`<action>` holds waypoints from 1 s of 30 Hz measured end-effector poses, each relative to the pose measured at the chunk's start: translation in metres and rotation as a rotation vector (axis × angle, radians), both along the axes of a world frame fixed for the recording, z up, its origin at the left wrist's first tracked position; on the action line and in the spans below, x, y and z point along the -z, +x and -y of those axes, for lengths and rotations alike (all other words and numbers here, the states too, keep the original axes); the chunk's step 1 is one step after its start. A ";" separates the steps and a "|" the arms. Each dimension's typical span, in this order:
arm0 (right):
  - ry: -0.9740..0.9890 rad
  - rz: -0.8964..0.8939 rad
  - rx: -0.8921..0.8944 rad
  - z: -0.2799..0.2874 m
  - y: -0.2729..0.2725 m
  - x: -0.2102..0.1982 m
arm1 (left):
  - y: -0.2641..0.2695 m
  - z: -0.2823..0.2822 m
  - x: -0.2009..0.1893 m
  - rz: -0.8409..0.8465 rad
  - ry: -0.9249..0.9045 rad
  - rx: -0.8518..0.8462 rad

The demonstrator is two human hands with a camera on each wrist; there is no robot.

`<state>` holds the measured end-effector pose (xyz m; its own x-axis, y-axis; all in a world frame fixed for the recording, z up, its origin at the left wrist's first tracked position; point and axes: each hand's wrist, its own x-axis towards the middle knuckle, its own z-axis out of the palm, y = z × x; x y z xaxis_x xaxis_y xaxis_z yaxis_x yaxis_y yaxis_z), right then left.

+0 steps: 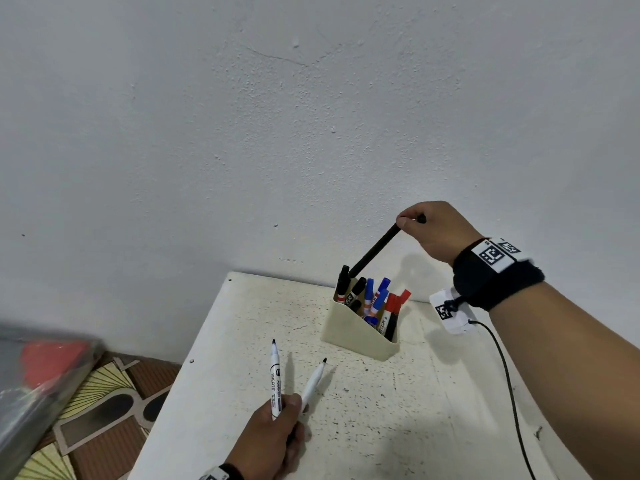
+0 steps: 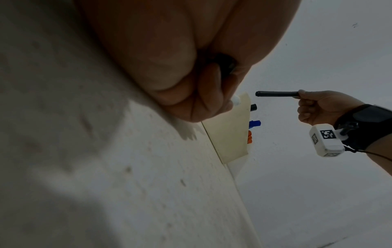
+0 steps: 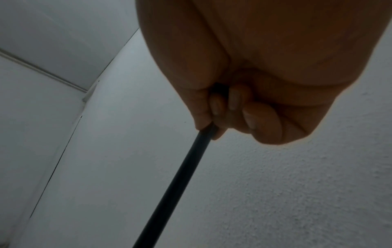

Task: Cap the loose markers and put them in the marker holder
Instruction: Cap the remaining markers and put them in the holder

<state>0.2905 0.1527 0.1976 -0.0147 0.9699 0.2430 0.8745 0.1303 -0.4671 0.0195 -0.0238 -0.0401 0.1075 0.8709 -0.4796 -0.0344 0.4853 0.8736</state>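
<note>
My left hand grips two uncapped white markers near the table's front: one points up, the other leans right. Both show black tips. A cream marker holder stands further back with several black, blue and red capped markers in it. My right hand pinches the upper end of a long black marker, whose lower end is at the holder's back left corner. In the left wrist view the black marker and the holder show past my curled fingers. The right wrist view shows the black marker running down from my fingertips.
The white speckled table stands against a plain white wall. A black cable runs from my right wrist across the table's right side. Patterned floor and a blurred grey and red object lie to the left.
</note>
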 end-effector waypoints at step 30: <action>-0.410 -0.790 -0.140 0.233 -0.039 0.109 | -0.011 0.096 -0.073 0.665 -0.124 0.418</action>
<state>0.2515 -0.0800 0.0881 -0.1148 0.9846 -0.1318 0.2670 -0.0972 -0.9588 0.0088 -0.1199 0.0332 0.7119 0.6394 -0.2904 -0.3235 0.6656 0.6725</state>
